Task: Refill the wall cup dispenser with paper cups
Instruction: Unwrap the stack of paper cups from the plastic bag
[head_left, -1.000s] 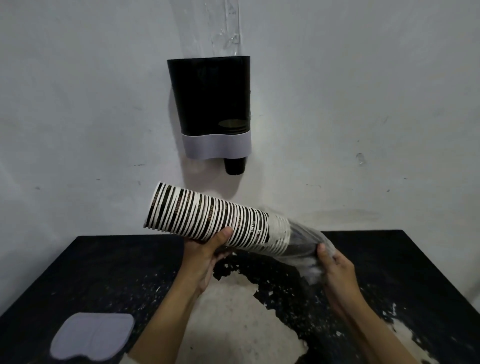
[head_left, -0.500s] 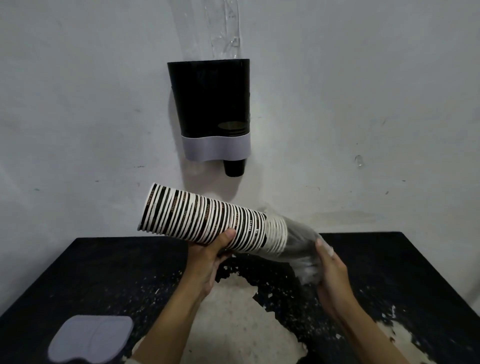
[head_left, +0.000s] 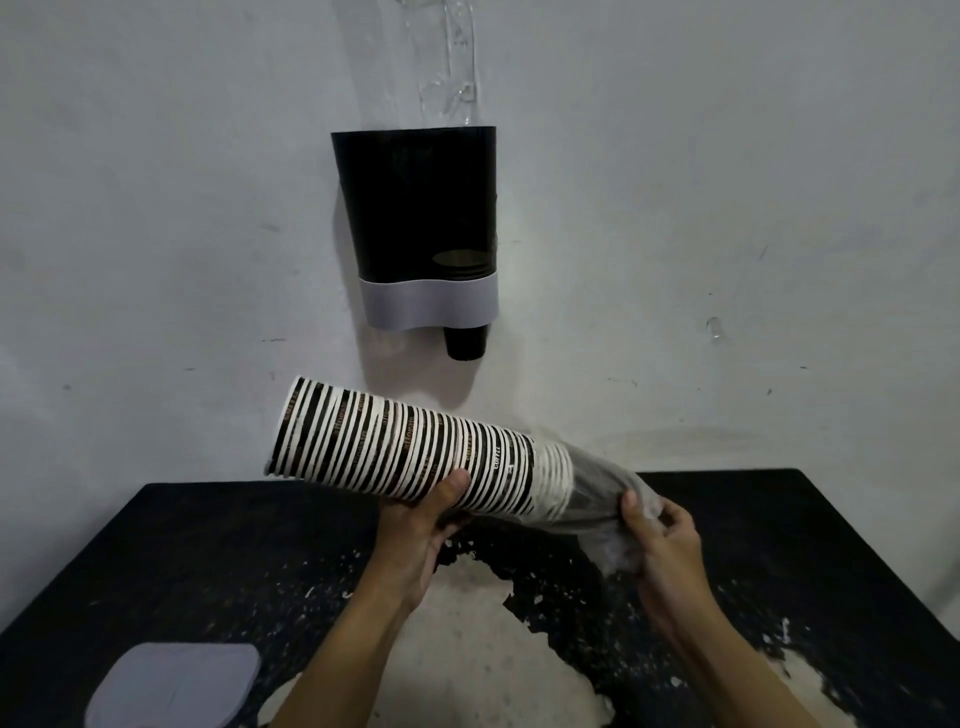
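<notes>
**Cup stack held level under the dispenser**

Head view: the left hand (head_left: 415, 540) cradles the cup stack (head_left: 405, 447) from below, thumb up across the striped rims and fingers curled round its underside. The stack lies nearly level above the table (head_left: 208, 561), wide mouths pointing left, narrow end slanting down to the right. That right end sits inside a clear plastic sleeve (head_left: 608, 499), and the right hand (head_left: 660, 540) pinches the bunched tail of the sleeve, fingers curled tight on the film. Straight above on the wall (head_left: 727, 208) hangs the dispenser (head_left: 415, 208), dark body with a grey band, one black cup (head_left: 465, 343) poking out of its bottom. The stack is below it and apart from it. A grey lid (head_left: 176, 686) lies flat on the table, bottom left, well clear of both hands.
</notes>
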